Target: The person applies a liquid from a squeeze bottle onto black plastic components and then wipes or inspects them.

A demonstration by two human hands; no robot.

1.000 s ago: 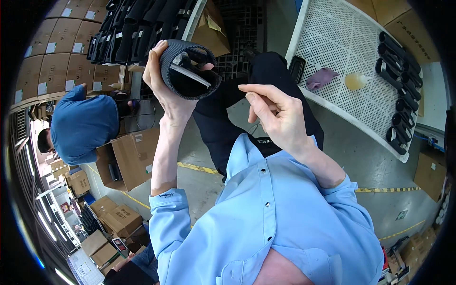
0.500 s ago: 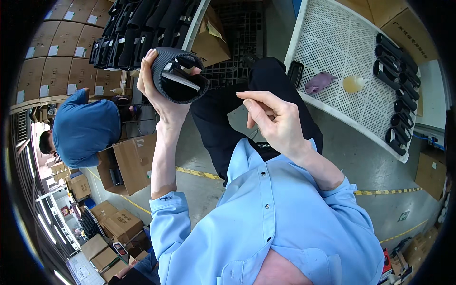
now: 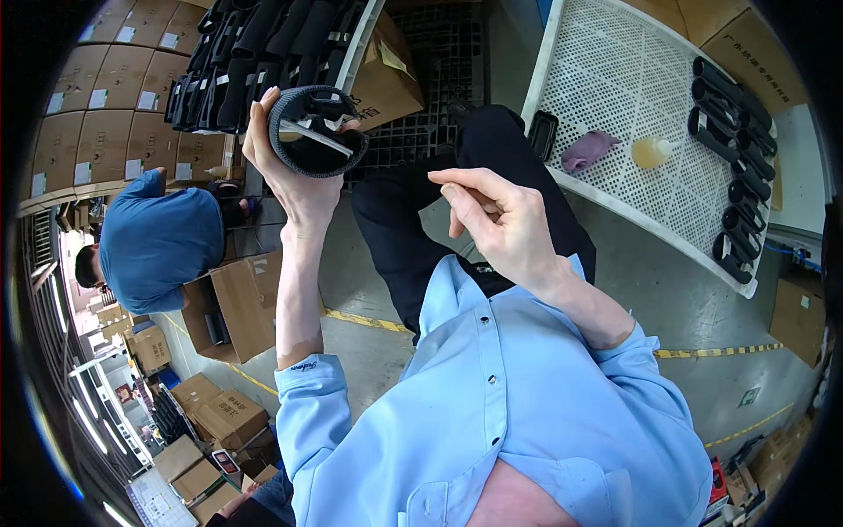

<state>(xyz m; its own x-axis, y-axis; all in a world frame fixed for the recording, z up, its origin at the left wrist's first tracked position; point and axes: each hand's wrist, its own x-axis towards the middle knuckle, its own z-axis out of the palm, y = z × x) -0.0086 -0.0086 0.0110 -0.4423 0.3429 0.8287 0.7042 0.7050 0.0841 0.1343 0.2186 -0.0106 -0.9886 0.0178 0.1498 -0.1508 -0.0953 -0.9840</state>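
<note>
The left hand (image 3: 294,180), wrist raised, grasps the black sleeve (image 3: 309,153) near the rack's (image 3: 360,48) edge; the right hand (image 3: 505,224) hovers half-curled, grip unclear. Open room separates them; the tray's (image 3: 619,88) rim stands rightward.

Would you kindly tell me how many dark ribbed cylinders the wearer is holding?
1: the dark ribbed cylinder is in the left hand. None shows in the right hand, though its curled fingers hide the palm.
</note>
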